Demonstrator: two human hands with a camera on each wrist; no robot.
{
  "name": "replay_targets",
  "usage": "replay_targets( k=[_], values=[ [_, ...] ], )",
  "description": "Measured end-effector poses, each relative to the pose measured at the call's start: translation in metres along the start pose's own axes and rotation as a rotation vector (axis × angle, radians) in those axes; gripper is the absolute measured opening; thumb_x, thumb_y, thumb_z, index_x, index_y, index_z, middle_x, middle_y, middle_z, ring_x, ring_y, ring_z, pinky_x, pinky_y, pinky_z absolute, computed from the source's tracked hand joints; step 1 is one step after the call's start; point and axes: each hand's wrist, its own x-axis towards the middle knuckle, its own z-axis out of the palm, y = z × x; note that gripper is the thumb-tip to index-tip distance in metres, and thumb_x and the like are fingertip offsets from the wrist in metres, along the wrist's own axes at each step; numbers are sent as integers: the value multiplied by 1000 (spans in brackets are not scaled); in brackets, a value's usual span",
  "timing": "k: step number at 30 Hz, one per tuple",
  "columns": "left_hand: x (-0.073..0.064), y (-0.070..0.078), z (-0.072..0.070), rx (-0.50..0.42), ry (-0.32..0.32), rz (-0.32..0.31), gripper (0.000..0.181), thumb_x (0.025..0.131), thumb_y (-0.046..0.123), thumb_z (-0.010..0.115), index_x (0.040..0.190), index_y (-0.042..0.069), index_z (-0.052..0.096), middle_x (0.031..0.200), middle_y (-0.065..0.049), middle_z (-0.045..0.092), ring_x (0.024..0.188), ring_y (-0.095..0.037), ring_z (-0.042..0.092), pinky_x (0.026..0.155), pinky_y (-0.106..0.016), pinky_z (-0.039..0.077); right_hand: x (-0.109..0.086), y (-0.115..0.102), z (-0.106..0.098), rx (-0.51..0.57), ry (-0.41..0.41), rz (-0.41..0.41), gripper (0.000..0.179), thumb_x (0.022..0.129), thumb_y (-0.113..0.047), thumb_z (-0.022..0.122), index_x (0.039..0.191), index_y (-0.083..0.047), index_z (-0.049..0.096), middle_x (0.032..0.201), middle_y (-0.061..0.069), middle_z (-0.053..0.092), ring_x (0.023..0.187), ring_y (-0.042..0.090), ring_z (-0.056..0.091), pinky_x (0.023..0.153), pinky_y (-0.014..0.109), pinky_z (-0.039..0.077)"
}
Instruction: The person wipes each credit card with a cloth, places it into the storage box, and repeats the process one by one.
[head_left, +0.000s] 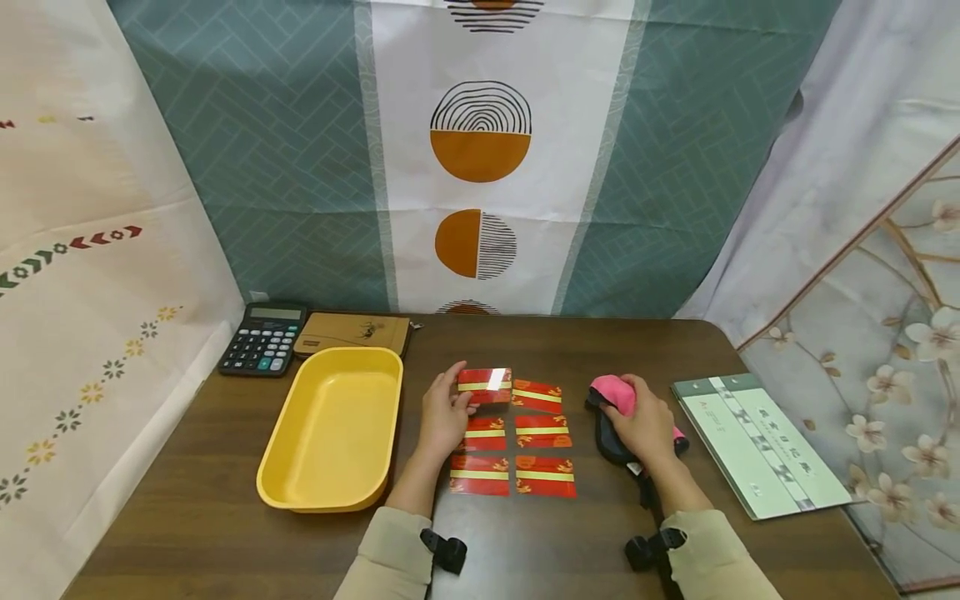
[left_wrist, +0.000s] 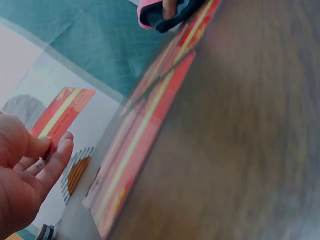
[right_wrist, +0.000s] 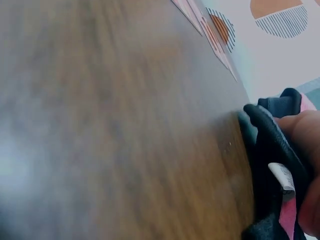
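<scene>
My left hand [head_left: 442,417] pinches a glossy red card with a gold stripe [head_left: 480,377] by its left edge. In the left wrist view the card [left_wrist: 64,111] is raised off the table, between thumb and fingers. Several similar red cards [head_left: 543,475] lie in two columns below and beside it. On the right, my right hand [head_left: 647,423] grips a soft pink and black cloth item [head_left: 613,392]. The right wrist view shows its black fabric [right_wrist: 272,135] and a small white label [right_wrist: 282,176]; part of it is hidden under the hand.
A yellow plastic tray [head_left: 264,493] stands left of the cards. Behind it are a black calculator [head_left: 262,340] and a brown notebook [head_left: 348,332]. A pale green book [head_left: 761,446] lies at the right of the wooden table [head_left: 517,542]. Patterned curtains [head_left: 300,167] surround the table.
</scene>
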Motion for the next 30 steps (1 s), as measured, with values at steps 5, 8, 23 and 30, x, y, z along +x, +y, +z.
replay_targets(
  k=[5, 8, 23, 30],
  values=[
    [-2, 12, 3, -86, -4, -25, 53, 95, -14, 59, 144, 6, 54, 122, -23, 54, 80, -31, 71, 69, -30, 63, -2, -7, -3, 112, 76, -65, 53, 78, -17, 87, 124, -6, 63, 111, 25, 71, 92, 52, 64, 79, 60, 45],
    [-6, 20, 7, -111, -15, -40, 52, 96, -13, 59, 144, 6, 54, 124, -24, 53, 78, -33, 70, 69, -30, 62, -4, -19, -9, 178, 99, -135, 51, 75, -13, 88, 120, -7, 65, 107, 22, 72, 87, 45, 65, 75, 55, 47],
    [-25, 60, 25, -207, -146, -30, 47, 99, -2, 60, 144, 11, 56, 105, -15, 74, 86, -28, 75, 63, -24, 58, -23, -102, -31, 249, 13, -424, 51, 78, -16, 87, 124, -13, 66, 113, 8, 72, 92, 27, 68, 77, 47, 58],
    [-29, 64, 19, -287, -240, 22, 46, 101, -3, 56, 146, 6, 54, 119, -21, 70, 97, -29, 73, 81, -33, 62, -26, -126, -23, 116, 49, -429, 52, 81, -29, 83, 127, -13, 65, 118, 9, 67, 94, 30, 68, 76, 50, 59]
  ],
)
